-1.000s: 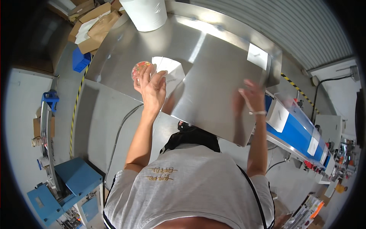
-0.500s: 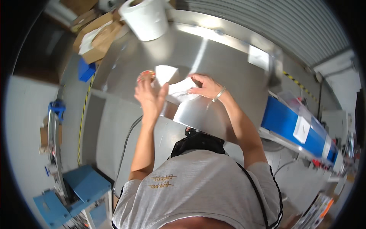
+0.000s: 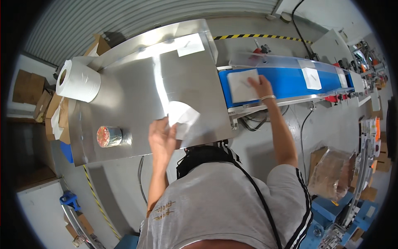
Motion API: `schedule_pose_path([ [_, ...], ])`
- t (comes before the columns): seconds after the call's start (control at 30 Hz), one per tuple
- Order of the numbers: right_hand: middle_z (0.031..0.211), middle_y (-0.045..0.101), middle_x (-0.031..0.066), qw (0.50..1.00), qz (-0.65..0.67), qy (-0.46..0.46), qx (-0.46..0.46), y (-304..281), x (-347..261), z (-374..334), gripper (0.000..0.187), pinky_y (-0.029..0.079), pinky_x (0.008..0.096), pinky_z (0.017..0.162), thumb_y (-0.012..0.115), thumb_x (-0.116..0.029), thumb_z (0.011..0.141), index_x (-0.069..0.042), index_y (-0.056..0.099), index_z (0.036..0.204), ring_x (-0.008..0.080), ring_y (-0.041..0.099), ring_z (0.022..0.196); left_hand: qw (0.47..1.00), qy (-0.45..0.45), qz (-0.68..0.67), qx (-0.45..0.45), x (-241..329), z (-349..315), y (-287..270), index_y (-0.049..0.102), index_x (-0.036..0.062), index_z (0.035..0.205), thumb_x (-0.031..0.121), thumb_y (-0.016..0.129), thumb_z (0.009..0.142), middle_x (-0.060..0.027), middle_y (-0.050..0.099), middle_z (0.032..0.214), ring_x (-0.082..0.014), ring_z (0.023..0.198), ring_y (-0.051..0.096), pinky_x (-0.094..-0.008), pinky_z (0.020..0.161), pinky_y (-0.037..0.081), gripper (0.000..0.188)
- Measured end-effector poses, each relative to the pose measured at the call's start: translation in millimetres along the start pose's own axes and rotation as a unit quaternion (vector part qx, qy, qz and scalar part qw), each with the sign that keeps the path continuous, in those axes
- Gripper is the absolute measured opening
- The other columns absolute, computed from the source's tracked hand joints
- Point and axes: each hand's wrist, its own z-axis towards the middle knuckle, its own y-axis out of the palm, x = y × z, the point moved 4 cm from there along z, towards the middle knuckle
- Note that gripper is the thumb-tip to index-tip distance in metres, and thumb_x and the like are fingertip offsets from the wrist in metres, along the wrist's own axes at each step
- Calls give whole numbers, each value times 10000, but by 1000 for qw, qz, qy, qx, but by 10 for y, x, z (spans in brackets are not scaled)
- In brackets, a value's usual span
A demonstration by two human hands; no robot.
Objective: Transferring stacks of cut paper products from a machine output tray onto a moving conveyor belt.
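Note:
My left hand (image 3: 162,139) is over the near edge of the steel table, its fingers closed on a curved white sheet (image 3: 182,116), which looks like paper or thin film. Out to the right, my right hand (image 3: 263,88) grips the right edge of a flat white square packet (image 3: 240,89), its thumb and fingertips on it. That packet lies at the near end of the blue conveyor belt (image 3: 286,85). A shiny roll with a red-patterned end (image 3: 109,136) lies on its side on the table, left of my left hand.
A large white roll (image 3: 81,81) rests at the steel table's (image 3: 132,91) back left. One white sheet (image 3: 189,44) lies at its far edge. Further along the belt sits another white square (image 3: 311,78), beside a clear guard (image 3: 265,60). Cardboard boxes (image 3: 54,114) stand at left.
The view has turned to the right. My right hand has moved from the table to the belt with the white packet. My left hand is now away from the red-patterned roll, holding the curved sheet.

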Motion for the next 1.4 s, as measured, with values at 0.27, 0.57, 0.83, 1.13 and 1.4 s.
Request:
schedule_pose_path([
  [0.27, 1093, 605, 211, 893, -358, -126, 241, -935, 262, 301, 610, 436, 430, 881, 668, -488, 765, -50, 555, 1174, 379, 555, 1024, 999, 26, -21, 28, 407, -228, 288, 634, 87, 1093, 14, 655, 765, -120, 573, 1008, -286, 946, 540, -368, 789, 474, 338],
  [0.57, 1007, 648, 64, 944, 152, -213, -200, 385, -662, -890, 403, 496, 261, 731, 707, -90, 784, -60, 566, 1161, 135, 620, 901, 998, -6, -40, 57, 311, -362, 395, 658, 153, 1108, -10, 645, 780, -137, 543, 1123, -255, 953, 541, -339, 740, 501, 366],
  [0.83, 970, 617, 42, 896, 180, -221, -340, 777, -1092, -1136, 405, 498, 241, 732, 712, -73, 776, -64, 541, 1143, 92, 594, 814, 997, 24, 2, 69, 311, -389, 380, 686, 132, 1042, -17, 634, 800, -111, 559, 1145, -211, 944, 576, -294, 698, 528, 289],
  [1.13, 1051, 584, 44, 850, 133, -330, -389, 917, -1203, -1025, 412, 488, 273, 765, 722, -130, 773, -46, 532, 1129, 121, 579, 855, 996, 52, -37, 65, 365, -249, 372, 674, 113, 1052, 50, 703, 732, -152, 536, 1159, -304, 1043, 522, -377, 843, 465, 327],
  [1.4, 749, 493, -18, 961, 151, -165, -163, 158, -22, -260, 232, 409, 269, 611, 665, -239, 851, -47, 535, 839, 88, 446, 687, 993, -29, 73, 85, 127, -277, 344, 596, 40, 1036, 36, 665, 766, -141, 597, 948, -325, 886, 552, -393, 762, 456, 279],
])
